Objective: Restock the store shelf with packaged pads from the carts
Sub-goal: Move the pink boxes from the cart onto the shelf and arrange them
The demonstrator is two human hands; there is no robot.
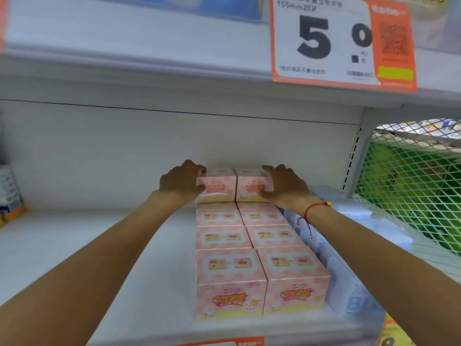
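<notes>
Head view shows the left hand curled round the left end of a pink pad box and the right hand gripping the right end of a second pink pad box, the two boxes touching side by side on top of the far end of a double row of pink boxes. That row runs from near to far on the white shelf, with pale blue packs just beside it on the right. An orange price tag hangs from the shelf above, and a wire mesh panel stands far right.
</notes>
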